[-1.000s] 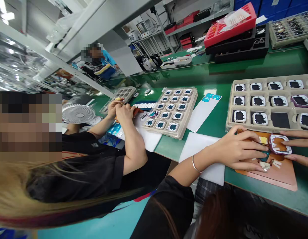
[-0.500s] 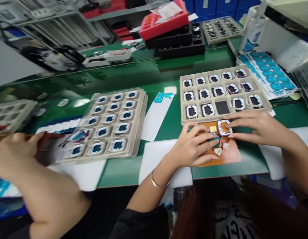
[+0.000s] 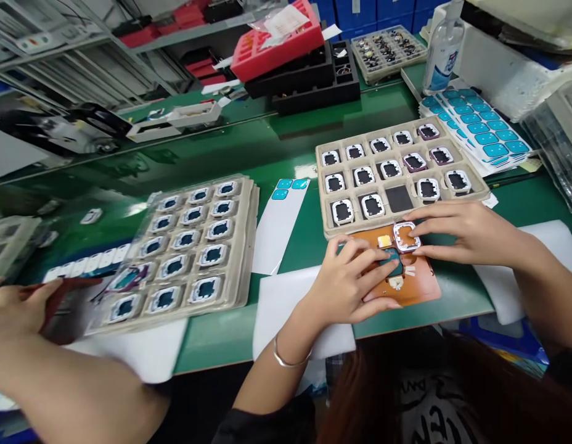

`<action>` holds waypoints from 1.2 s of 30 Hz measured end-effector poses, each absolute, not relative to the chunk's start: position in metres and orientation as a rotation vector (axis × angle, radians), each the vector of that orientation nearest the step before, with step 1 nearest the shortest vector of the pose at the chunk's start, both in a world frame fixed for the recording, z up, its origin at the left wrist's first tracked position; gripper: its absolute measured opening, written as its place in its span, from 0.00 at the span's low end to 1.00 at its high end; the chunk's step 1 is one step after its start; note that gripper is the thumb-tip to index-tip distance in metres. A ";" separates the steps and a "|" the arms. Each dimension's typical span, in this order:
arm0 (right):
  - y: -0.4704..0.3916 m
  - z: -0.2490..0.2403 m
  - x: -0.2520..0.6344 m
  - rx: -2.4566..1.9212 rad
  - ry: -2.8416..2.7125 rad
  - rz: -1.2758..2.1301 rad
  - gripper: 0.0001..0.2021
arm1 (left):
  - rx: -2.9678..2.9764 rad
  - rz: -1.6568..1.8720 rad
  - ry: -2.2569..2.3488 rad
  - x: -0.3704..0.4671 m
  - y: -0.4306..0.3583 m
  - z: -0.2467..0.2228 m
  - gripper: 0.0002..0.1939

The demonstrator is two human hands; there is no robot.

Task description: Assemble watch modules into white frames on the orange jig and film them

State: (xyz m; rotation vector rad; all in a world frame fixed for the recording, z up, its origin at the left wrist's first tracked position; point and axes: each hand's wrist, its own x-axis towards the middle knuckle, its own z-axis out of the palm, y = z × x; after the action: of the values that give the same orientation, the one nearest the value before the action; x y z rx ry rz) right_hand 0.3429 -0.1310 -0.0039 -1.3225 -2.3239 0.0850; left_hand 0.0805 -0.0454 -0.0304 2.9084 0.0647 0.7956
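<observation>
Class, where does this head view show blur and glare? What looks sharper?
Head view: blurred bare co-worker's hand at far left; head view: glare on the glossy green tabletop; head view: sharper squarish white frame at the person's right hand.

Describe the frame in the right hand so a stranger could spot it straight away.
On the green table, find the beige tray nearest the right hand. At its near edge lies an orange plate, over which that hand holds a small squarish white frame. Orange shows through its middle, whereas the frames in the tray show dark.
</observation>
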 end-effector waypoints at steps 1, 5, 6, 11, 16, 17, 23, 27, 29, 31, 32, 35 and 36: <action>-0.131 -0.004 0.343 -1.319 -2.322 0.085 0.13 | 2.911 0.803 0.062 0.080 -0.045 -0.030 0.26; -0.132 -0.002 0.341 -1.288 -2.299 0.085 0.12 | 2.846 0.832 0.026 0.080 -0.044 -0.030 0.22; -0.132 -0.001 0.339 -1.260 -2.296 0.077 0.11 | 2.817 0.850 0.041 0.080 -0.045 -0.030 0.20; -0.137 -0.003 0.319 -1.159 -2.280 0.028 0.09 | 2.677 0.940 0.407 0.080 -0.048 -0.029 0.20; -0.138 -0.011 0.308 -1.171 -2.231 0.047 0.08 | 2.681 0.712 0.554 0.080 -0.048 -0.030 0.31; -0.138 -0.013 0.308 -1.173 -2.230 0.048 0.08 | 2.687 0.698 0.557 0.080 -0.048 -0.030 0.30; -0.135 -0.016 0.307 -1.163 -2.197 0.029 0.10 | 2.710 0.748 0.511 0.080 -0.045 -0.030 0.22; -0.132 -0.018 0.309 -1.147 -2.197 -0.017 0.12 | 2.768 0.849 0.467 0.082 -0.041 -0.032 0.21; -0.132 -0.018 0.310 -1.147 -2.196 -0.036 0.13 | 2.790 0.887 0.449 0.083 -0.041 -0.032 0.20; -0.132 -0.018 0.310 -1.145 -2.196 -0.048 0.13 | 2.802 0.918 0.435 0.083 -0.042 -0.032 0.19; -0.132 -0.018 0.310 -1.142 -2.196 -0.054 0.13 | 2.806 0.929 0.429 0.083 -0.043 -0.031 0.18; -0.132 -0.017 0.309 -1.133 -2.198 -0.051 0.14 | 2.820 0.933 0.439 0.083 -0.044 -0.031 0.18; -0.133 -0.017 0.309 -1.130 -2.200 -0.044 0.13 | 2.825 0.927 0.449 0.083 -0.044 -0.031 0.18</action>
State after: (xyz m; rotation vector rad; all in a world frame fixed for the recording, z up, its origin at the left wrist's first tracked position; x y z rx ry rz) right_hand 0.3092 -0.1330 -0.0170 -1.1298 -2.2003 -0.0442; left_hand 0.0833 -0.0443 -0.0310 2.8252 0.4488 0.9269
